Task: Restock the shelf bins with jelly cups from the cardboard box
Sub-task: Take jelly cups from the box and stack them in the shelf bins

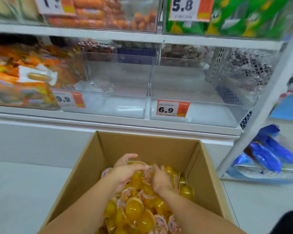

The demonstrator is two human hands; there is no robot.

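While both hands dig into the box, the left hand and right hand cup a heap of cups between curled fingers near its far wall; the empty bins lie straight ahead and above, roughly equally near either hand.

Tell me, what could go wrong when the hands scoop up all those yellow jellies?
1. The left hand and right hand gather many jelly cups at once, so some may slip out on the lift from the cardboard box to the clear bin.
2. Squeezing a loose pile might dent a cup or peel a lid.
3. Two bins look empty; the cups could land behind the wrong price tag.
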